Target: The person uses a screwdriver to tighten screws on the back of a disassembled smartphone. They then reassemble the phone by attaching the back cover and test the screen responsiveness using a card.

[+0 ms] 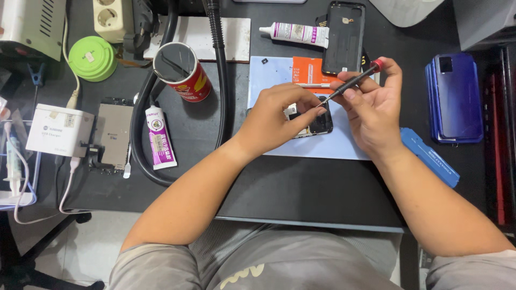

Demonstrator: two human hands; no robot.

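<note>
A: Starting at the left edge, why is all that gear pushed aside?

B: The white charger box (59,130), the green round lid (92,58) and the purple-labelled glue tube (159,138) lie well apart from the hands, I'd say so they stay within reach but off the working patch. The red can (183,72) stands upright, open end up, just beside the black hose (220,80).

A: And the hands?

B: The left hand (274,115) rests on the opened phone (317,122), fingers curled down and pinching at its edge, seemingly to keep it steady on the pale blue mat (333,145). The right hand (373,107) grips a slim screwdriver (352,81) between thumb and fingers closed around the shaft, red cap up, tip angled down onto the phone.

A: Further right?

B: A blue phone (456,96) lies flat, apart, and a black back cover (344,37) lies beyond the mat.
</note>
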